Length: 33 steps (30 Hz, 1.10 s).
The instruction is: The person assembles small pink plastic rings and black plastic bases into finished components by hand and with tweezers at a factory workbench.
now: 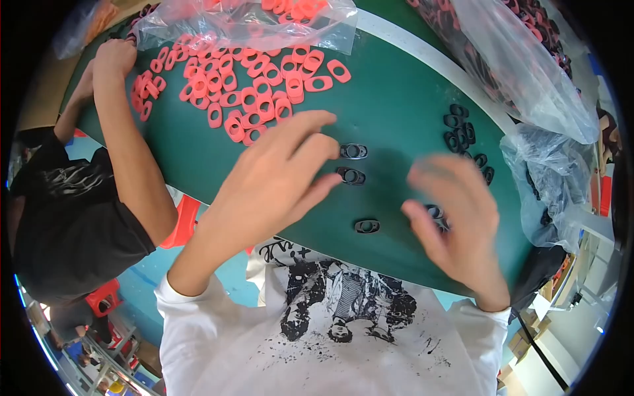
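My left hand hovers flat over the green table, fingers spread, holding nothing; its fingertips are close to two black oval rings. Blurred and with fingers apart, my right hand partly covers a few black rings. Between the hands, near the table's front edge, lies a third black ring. A heap of red oval rings spreads across the far left of the table.
Another person in a black shirt stands at the left, one arm reaching to the red rings. Clear plastic bags of red rings lie at the back. More black rings and a bag sit at right.
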Available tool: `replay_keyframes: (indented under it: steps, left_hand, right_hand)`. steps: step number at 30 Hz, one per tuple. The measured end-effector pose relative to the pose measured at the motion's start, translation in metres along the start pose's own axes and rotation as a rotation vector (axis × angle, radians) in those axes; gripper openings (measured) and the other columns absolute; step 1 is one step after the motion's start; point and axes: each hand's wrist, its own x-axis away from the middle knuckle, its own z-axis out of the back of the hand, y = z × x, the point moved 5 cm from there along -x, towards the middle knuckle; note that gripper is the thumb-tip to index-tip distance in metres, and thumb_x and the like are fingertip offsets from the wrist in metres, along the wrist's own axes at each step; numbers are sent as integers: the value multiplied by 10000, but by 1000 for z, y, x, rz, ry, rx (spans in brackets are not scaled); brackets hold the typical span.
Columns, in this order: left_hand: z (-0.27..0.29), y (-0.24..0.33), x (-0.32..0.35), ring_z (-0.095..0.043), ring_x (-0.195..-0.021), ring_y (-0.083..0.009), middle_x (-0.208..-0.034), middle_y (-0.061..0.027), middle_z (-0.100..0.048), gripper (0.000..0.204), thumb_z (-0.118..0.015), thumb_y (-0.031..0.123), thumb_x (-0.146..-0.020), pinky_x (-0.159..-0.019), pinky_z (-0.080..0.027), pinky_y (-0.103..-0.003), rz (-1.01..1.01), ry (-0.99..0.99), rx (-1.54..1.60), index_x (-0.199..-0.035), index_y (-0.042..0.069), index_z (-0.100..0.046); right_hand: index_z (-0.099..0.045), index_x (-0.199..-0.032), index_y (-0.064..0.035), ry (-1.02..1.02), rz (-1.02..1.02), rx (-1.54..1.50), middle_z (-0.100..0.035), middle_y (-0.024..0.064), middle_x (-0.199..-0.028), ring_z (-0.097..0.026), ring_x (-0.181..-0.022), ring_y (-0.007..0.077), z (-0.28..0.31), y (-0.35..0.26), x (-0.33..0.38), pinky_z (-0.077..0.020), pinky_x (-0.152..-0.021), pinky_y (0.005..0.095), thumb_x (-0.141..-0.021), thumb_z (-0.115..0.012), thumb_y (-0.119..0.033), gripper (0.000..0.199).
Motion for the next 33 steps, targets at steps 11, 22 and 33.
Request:
replay_keyframes:
  steps: [11, 22, 33]
  left_hand:
    - [-13, 33, 58, -594, -672, -255, -861, -125, -611, 263, -730, -55, -680, -544, -471, -345, -7, 210, 93, -915, -7, -623]
    - [-11, 7, 83, -572, -664, -227, -882, -122, -578, 340, -709, -90, -683, -483, -423, -298, 151, 420, 263, -963, 33, -562]
    - [7, -25, 71, -591, -781, -286, -904, -116, -572, 232, -726, -34, -690, -636, -489, -383, 214, 488, -94, -883, 34, -617]
  right_hand:
    - [-377, -1404, 26, 356, 139, 195, -354, 274, -1432, -346, -1322, 459, -31, 0, -74, -305, -1057, 545, -830, -676, -196, 685]
    - [-159, -1499, 56, 188, 10, 274, -167, 309, -1534, -194, -1415, 477, -63, 0, -94, -149, -1098, 636, -853, -627, -469, 956]
    - [-243, -1473, 72, -129, -31, 386, -182, 302, -1540, -197, -1422, 479, -86, 19, -44, -180, -1128, 579, -879, -600, -354, 814]
